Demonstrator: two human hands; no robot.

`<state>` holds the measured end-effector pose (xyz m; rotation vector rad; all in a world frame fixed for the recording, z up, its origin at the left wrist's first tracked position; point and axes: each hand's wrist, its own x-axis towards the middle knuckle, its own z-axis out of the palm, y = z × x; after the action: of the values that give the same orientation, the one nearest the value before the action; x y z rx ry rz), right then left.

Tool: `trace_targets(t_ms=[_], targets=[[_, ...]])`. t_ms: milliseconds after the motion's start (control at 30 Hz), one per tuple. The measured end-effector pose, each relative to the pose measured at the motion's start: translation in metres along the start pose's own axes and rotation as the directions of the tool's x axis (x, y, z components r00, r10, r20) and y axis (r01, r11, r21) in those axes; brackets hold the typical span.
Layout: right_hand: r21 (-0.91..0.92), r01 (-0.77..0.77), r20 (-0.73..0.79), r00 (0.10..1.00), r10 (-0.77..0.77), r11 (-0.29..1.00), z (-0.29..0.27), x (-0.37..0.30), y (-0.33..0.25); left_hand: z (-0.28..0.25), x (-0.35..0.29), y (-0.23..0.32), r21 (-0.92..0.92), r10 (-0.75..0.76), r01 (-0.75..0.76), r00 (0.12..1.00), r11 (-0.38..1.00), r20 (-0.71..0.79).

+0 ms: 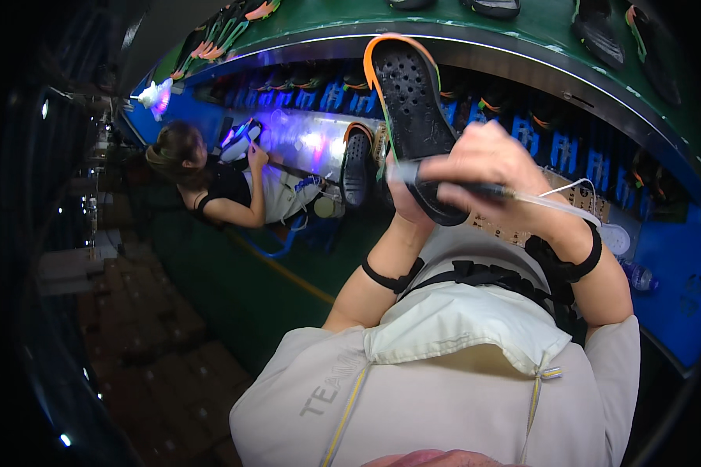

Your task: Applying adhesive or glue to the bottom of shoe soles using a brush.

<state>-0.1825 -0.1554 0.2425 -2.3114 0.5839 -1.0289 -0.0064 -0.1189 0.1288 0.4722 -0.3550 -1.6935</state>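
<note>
My left hand grips a black shoe sole by its lower end. The sole has an orange and green rim and a cluster of small holes, and is tilted up toward the shelf. In my right hand, smeared by motion, is a brush with a pale tip and a dark handle. Its tip lies across the lower part of the sole, beside my left fingers; whether it touches is blurred. A clear tube runs from the handle along my right wrist. Another black sole with an orange rim lies left of my hands.
Ahead stands a green shelf with several dark shoe parts on it. Below it, blue holders carry more shoe parts. A co-worker sits at the left, holding a shoe under purple light. A plastic bottle lies near my right elbow.
</note>
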Motion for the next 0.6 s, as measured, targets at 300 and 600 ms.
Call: trace_targets(t_ms=[300,600], targets=[[0.117,-0.038,0.059,0.998,0.031,0.992,-0.017,-0.009,-0.002,0.013,0.02,0.018,-0.211,-0.098,0.157,0.959,0.965,0.266],[0.091,-0.097,0.085,0.992,0.09,0.991,-0.025,-0.011,-0.005,0.028,0.038,0.043,-0.094,-0.14,0.184,0.926,0.978,0.351]])
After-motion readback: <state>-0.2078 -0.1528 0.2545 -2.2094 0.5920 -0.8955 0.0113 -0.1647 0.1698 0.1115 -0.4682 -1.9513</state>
